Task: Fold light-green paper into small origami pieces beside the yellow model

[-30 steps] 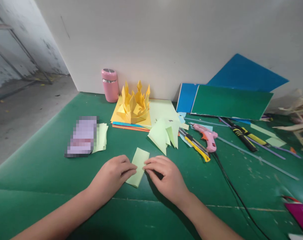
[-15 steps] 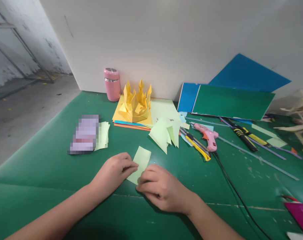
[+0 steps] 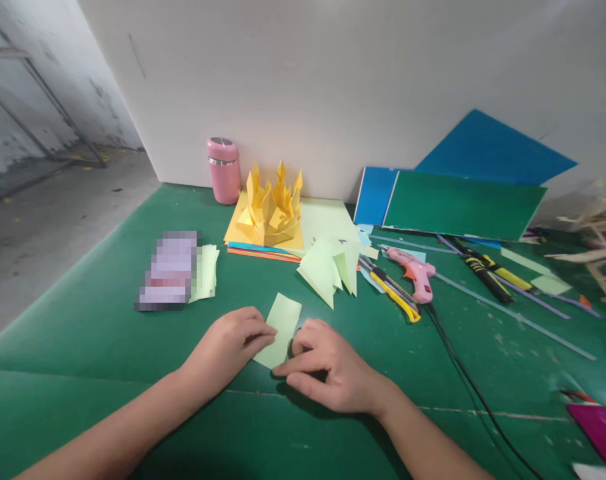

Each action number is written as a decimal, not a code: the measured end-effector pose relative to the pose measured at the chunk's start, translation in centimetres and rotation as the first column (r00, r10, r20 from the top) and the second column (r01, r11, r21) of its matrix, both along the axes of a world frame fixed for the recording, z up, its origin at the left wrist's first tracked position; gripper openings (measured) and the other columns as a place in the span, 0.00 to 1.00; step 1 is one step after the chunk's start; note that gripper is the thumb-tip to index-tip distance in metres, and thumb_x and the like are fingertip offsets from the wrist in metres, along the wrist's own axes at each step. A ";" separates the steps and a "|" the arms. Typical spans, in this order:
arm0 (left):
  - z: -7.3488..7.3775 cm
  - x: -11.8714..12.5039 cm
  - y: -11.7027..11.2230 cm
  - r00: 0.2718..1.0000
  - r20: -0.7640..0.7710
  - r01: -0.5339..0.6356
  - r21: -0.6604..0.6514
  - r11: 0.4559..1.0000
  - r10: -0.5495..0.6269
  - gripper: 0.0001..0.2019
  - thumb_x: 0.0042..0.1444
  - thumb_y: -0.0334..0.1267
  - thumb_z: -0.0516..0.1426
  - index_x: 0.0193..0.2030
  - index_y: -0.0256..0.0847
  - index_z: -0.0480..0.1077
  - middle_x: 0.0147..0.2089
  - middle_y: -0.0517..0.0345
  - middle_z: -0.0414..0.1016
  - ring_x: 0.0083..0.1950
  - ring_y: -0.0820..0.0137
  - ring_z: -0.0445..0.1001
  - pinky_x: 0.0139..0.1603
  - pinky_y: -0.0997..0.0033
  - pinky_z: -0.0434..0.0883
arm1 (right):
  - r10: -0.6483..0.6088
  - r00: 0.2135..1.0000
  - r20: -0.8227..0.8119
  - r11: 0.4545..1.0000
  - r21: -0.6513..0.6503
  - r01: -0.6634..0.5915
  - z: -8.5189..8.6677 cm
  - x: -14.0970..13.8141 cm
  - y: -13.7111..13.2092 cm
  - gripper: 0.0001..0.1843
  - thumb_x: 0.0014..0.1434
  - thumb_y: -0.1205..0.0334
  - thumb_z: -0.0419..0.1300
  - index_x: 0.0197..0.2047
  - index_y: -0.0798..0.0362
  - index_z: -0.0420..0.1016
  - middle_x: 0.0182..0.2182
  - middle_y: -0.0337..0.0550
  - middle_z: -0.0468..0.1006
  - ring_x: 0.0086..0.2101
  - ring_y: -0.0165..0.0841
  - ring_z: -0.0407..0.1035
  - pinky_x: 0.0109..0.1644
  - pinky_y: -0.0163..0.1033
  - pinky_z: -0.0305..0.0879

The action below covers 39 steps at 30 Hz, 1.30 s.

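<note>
Pale-green paper (image 3: 285, 322), long axis away, slightly rightward

Pale-green strip (image 3: 285, 323): matt paper; glue gun (image 3: 417, 274): smooth plastic.

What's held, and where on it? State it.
The left grip meets the pale green paper at its left edge; pinched or pressed cannot be told. The right grip has one fingertip at the paper's near corner.
</note>
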<state>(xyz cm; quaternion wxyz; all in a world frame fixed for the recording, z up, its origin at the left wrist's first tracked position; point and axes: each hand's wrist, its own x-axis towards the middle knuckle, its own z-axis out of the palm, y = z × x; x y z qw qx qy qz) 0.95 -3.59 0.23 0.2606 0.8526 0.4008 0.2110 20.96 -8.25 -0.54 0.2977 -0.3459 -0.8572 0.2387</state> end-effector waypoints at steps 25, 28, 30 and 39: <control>-0.3 0.1 0.0 0.994 -0.027 0.105 0.249 0.963 -0.102 0.14 0.62 0.29 0.47 0.37 0.39 0.74 0.36 0.54 0.73 0.37 0.69 0.73 0.38 0.73 0.71 | -0.496 0.864 -0.088 0.854 0.128 0.504 -1.6 1.6 1.6 0.18 0.63 0.63 0.54 0.55 0.50 0.71 0.41 0.47 0.75 0.42 0.39 0.69 0.46 0.46 0.67; -0.2 0.1 -0.1 0.995 0.010 0.098 0.262 0.960 -0.104 0.16 0.61 0.26 0.44 0.39 0.40 0.73 0.39 0.54 0.72 0.38 0.70 0.73 0.38 0.74 0.71 | -0.458 0.882 -0.112 0.882 0.068 0.467 -1.7 1.5 1.5 0.19 0.62 0.63 0.56 0.57 0.47 0.69 0.46 0.46 0.76 0.46 0.39 0.69 0.50 0.46 0.67; -0.1 0.1 -0.1 0.995 0.058 0.067 0.241 0.968 -0.084 0.16 0.61 0.26 0.44 0.39 0.41 0.72 0.39 0.54 0.72 0.38 0.71 0.73 0.37 0.75 0.71 | -0.453 0.882 -0.127 0.886 0.043 0.461 -1.7 1.3 1.4 0.20 0.62 0.64 0.55 0.57 0.47 0.69 0.45 0.46 0.77 0.44 0.39 0.70 0.49 0.46 0.68; 0.3 0.6 -0.2 0.940 0.241 -0.241 -0.026 0.970 0.240 0.06 0.57 0.38 0.52 0.37 0.43 0.69 0.35 0.57 0.75 0.35 0.69 0.75 0.34 0.71 0.74 | -0.445 0.894 -0.046 0.894 0.029 0.447 -1.7 0.6 0.5 0.28 0.66 0.60 0.49 0.68 0.48 0.50 0.58 0.49 0.69 0.55 0.41 0.63 0.56 0.50 0.65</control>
